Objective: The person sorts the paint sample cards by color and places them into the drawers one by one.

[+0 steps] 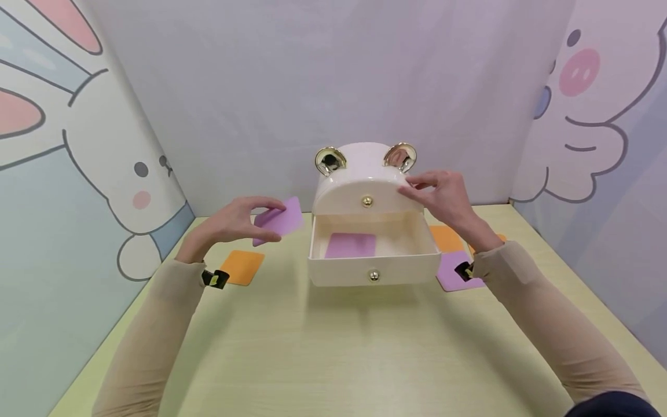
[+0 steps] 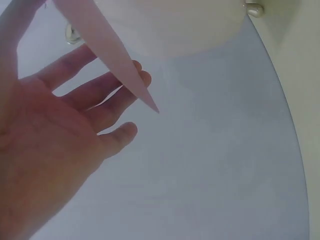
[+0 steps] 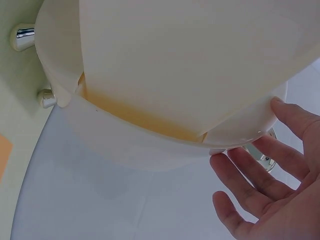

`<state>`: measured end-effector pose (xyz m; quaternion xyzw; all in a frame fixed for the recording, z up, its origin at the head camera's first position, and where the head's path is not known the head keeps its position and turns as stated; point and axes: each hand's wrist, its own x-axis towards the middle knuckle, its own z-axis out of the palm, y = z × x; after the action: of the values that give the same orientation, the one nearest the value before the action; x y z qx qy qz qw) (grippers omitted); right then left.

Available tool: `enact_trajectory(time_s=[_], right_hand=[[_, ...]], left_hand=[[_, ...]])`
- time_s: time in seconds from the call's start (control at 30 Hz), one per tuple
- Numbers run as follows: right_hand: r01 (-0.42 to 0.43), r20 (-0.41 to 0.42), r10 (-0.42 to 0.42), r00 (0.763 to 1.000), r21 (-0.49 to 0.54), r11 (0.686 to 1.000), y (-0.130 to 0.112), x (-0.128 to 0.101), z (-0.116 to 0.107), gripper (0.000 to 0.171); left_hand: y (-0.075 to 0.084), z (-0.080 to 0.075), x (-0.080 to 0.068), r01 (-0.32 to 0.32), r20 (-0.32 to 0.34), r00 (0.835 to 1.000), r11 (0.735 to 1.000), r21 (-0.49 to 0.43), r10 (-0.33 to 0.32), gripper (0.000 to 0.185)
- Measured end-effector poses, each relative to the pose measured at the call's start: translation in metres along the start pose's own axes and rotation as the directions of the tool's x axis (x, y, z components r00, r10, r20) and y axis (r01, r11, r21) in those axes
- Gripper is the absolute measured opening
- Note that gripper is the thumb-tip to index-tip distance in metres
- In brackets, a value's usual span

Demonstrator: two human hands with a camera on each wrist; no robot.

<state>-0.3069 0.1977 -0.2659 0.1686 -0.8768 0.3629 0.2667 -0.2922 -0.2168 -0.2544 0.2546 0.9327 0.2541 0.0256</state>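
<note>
Hands: left [image 1: 229,223] pinches unmarked purple card [image 1: 279,220]; right [image 1: 443,197] touches box [image 1: 365,179].

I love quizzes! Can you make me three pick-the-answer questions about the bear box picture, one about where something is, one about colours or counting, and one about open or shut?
1. Where is the purple card that no hand holds?
A in the drawer
B on the box's top
C on the wall

2. What colour is the card in the left hand?
A orange
B purple
C green

3. The bottom drawer is:
A shut
B pulled open
C taken right out

Answers: 1 A, it lies on the drawer floor. 2 B, thumb and fingers pinch a purple one. 3 B, it sticks out from the box with its inside showing.
</note>
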Motion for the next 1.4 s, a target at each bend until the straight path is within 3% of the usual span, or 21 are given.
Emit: enact_trajectory(time_s=[0.4, 0.77, 0.97, 1.27, 1.4], right_hand=[[0.003, -0.008, -0.003, 1.0, 0.0, 1.0, 0.001, -0.001, 0.0, 0.029], [0.014, -0.019, -0.014, 1.0, 0.0, 1.0, -0.002, 0.001, 0.0, 0.027], [0.016, -0.023, -0.016, 1.0, -0.001, 1.0, -0.003, 0.001, 0.002, 0.027], [0.004, -0.005, -0.004, 1.0, -0.001, 1.0, -0.001, 0.001, 0.001, 0.029], [-0.002, -0.012, 0.002, 1.0, -0.001, 1.0, 0.001, 0.0, 0.001, 0.028]], left_hand=[[0.045, 0.005, -0.002, -0.147, 0.033, 0.989, 0.989, 0.029, 0.146, 0.064], [0.069, 0.022, 0.017, -0.272, 0.058, 0.962, 0.958, 0.088, 0.268, 0.063], [0.08, 0.032, 0.027, -0.359, 0.073, 0.933, 0.928, 0.102, 0.353, 0.063], [0.089, 0.043, 0.039, -0.404, 0.091, 0.914, 0.909, 0.1, 0.396, 0.061], [0.091, 0.046, 0.041, -0.403, 0.11, 0.913, 0.91, 0.095, 0.393, 0.06]])
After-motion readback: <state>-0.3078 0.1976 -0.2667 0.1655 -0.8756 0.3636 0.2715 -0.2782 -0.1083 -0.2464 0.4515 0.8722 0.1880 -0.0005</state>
